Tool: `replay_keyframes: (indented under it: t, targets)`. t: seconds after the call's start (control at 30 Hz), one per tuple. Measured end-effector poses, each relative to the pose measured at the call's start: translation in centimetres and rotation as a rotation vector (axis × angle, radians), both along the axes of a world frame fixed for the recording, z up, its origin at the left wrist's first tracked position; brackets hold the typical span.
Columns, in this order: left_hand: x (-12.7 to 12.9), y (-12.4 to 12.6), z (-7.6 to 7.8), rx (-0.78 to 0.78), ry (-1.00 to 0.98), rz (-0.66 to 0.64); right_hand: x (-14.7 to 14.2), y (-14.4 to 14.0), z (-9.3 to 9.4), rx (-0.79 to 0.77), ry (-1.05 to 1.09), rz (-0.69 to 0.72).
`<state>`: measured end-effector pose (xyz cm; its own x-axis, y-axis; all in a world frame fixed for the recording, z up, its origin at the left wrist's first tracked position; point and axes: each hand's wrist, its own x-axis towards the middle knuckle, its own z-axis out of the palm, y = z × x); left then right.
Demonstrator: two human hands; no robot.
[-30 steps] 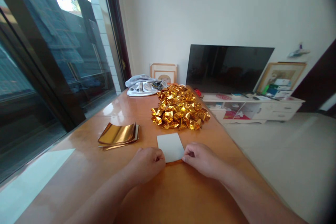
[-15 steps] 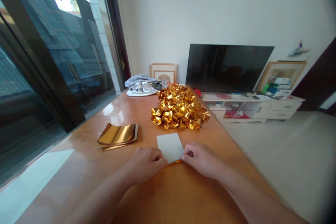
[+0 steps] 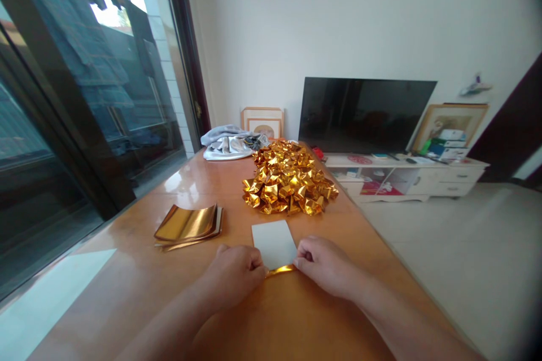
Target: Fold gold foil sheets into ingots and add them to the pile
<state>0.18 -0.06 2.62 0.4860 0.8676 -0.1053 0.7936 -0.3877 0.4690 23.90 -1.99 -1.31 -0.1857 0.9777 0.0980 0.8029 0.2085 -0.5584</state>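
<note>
A sheet of gold foil paper (image 3: 274, 243) lies white side up on the wooden table, its near edge turned over as a narrow gold strip. My left hand (image 3: 239, 268) pinches the near left corner of that edge. At the near right corner my right hand (image 3: 319, 264) pinches the same strip between thumb and finger. Just beyond the sheet is a heap of folded gold foil ingots (image 3: 292, 180). Left of my hands sits a stack of gold foil sheets (image 3: 188, 224), their edges slightly curled.
A pale sheet (image 3: 55, 293) covers the table's left edge. Grey and white cloth (image 3: 231, 144) lies at the far end. Beyond the table are a television (image 3: 364, 115) and a low white cabinet (image 3: 427, 183). A glass sliding door (image 3: 84, 96) borders the left side.
The turned-over gold strip at the sheet's near edge shows more clearly now. Both hands keep their pinch at the corners. The view has tilted up slightly.
</note>
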Motion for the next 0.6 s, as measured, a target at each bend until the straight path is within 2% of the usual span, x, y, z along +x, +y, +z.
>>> replay_keyframes:
  t: [0.6]
  targets:
    - [0.38, 0.07, -1.03, 0.152, 0.092, -0.026, -0.17, -0.36, 0.64, 0.001, -0.047, -0.002]
